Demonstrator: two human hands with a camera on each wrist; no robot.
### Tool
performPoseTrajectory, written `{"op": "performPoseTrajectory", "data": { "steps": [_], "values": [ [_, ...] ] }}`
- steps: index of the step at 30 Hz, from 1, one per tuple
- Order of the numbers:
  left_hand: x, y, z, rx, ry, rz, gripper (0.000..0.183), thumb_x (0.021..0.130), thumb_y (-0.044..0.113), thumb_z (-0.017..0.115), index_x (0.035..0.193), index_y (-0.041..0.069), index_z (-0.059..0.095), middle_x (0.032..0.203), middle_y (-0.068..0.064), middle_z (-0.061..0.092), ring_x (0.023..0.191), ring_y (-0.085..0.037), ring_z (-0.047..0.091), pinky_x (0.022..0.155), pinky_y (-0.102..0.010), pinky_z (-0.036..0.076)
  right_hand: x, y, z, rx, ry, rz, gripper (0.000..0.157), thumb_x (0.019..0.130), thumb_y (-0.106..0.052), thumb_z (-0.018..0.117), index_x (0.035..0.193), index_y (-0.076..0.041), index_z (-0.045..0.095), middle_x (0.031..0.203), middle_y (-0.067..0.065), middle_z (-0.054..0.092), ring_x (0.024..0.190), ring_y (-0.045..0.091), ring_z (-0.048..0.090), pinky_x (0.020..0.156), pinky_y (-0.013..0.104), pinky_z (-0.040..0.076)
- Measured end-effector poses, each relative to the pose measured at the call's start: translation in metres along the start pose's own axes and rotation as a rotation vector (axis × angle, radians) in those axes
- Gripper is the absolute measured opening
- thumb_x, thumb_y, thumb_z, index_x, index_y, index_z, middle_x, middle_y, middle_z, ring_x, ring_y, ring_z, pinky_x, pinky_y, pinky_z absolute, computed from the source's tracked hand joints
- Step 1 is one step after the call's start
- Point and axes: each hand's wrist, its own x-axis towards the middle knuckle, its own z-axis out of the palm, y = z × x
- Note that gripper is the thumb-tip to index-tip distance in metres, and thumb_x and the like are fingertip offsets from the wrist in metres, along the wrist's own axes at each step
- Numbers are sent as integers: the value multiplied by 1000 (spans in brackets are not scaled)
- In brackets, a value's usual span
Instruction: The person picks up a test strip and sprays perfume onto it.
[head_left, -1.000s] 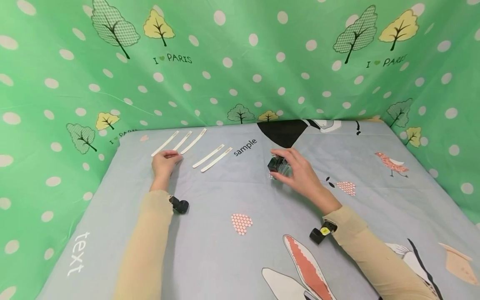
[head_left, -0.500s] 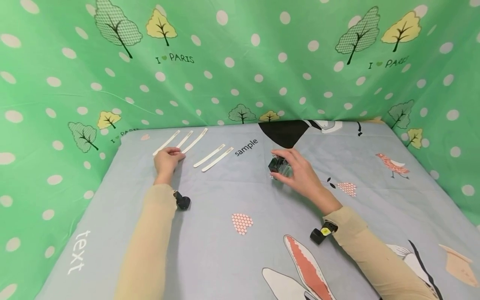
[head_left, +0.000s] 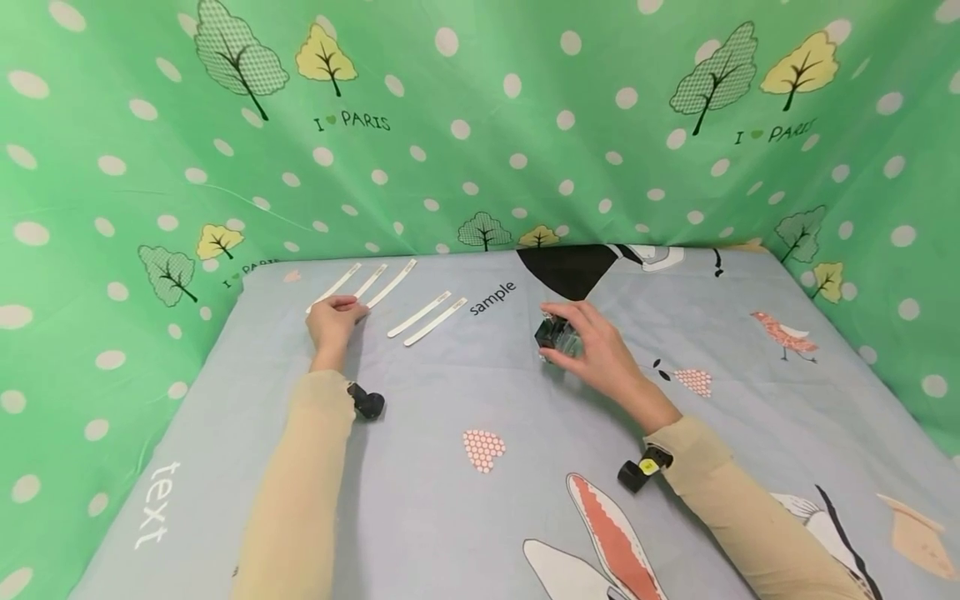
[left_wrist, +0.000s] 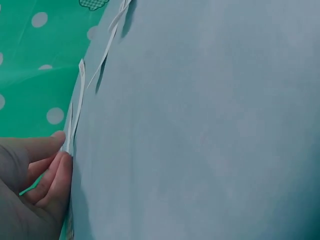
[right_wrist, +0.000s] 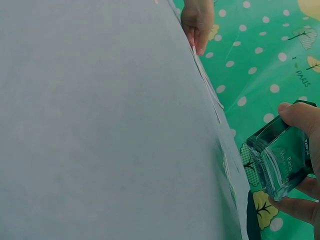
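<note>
The small glass bottle [head_left: 557, 335] is sitting in the right hand [head_left: 596, 350], right of the bench's [head_left: 450, 392] middle and just in front of the black patch [head_left: 572, 267] on the cloth, with fingers [right_wrist: 300, 114] and thumb curling round its sides. It is being held slightly off the surface. The left hand [head_left: 332, 321] is pinching the near end of a white paper strip [head_left: 369, 282] between thumb and curled fingers [left_wrist: 55, 175], near the bench's far left corner. Four more strips [head_left: 427, 314] are lying fanned beside it, close to the green curtain [head_left: 480, 125]. Open cloth is stretching between the hands and toward the near edge. Compared with a second ago, both hands are keeping their places, the bottle tipping only slightly.
</note>
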Motion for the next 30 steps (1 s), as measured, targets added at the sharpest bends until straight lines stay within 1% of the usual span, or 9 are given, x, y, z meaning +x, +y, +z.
{"op": "performPoseTrajectory", "data": {
  "steps": [4,8,13,15,17,20,23,27,30],
  "values": [
    [1,0,6,13,4,46,30,85,14,78,113,3,73,111,-18,74,59,9,49,64,-10,42,-1,0,0,0,5,4,68,77,-22,87,137,-17,55,118,9,61,102,24,62,80,42,58],
    [2,2,7,65,9,54,25,86,13,78,109,3,74,108,-17,75,58,8,48,69,-14,44,-3,1,1,0,2,2,68,77,-22,86,137,-18,55,118,9,61,103,24,62,80,42,58],
    [3,4,7,111,5,49,23,86,12,77,108,4,75,107,-16,75,71,-7,62,82,-28,50,-5,3,0,5,1,6,67,77,-21,86,137,-17,55,118,9,61,101,24,63,79,41,59],
    [4,4,6,118,1,42,23,86,12,76,108,5,75,107,-15,75,75,-10,65,85,-30,50,-5,4,-1,5,0,8,67,78,-21,86,137,-17,55,119,9,61,102,24,63,81,41,59],
    [6,3,6,123,-8,32,23,87,14,77,108,6,76,108,-15,75,74,-8,64,82,-28,49,-5,4,-2,8,1,11,67,78,-21,86,137,-17,55,120,9,61,103,25,63,83,42,59],
    [7,2,4,118,-37,9,23,87,17,76,108,7,76,108,-14,76,68,-2,58,73,-22,46,-5,4,-3,10,1,11,67,78,-20,86,137,-16,55,121,9,61,104,25,63,84,42,58],
    [6,3,1,90,-65,-10,25,87,19,77,109,8,76,100,-11,77,63,2,53,65,-17,43,-5,4,-3,8,2,11,68,78,-21,86,138,-17,54,120,9,61,102,24,63,81,41,58],
    [3,8,-1,-50,-126,-27,29,85,13,77,112,3,73,73,6,71,61,5,57,62,-12,50,-5,4,-4,9,4,15,67,78,-21,86,138,-17,55,119,9,61,100,23,63,79,40,58],
    [2,13,-2,-147,-192,-15,30,86,9,76,114,-1,71,63,18,61,59,6,60,63,-10,54,-5,5,-4,7,9,14,68,78,-20,86,137,-17,55,119,9,61,100,24,63,79,41,58]
  ]
}}
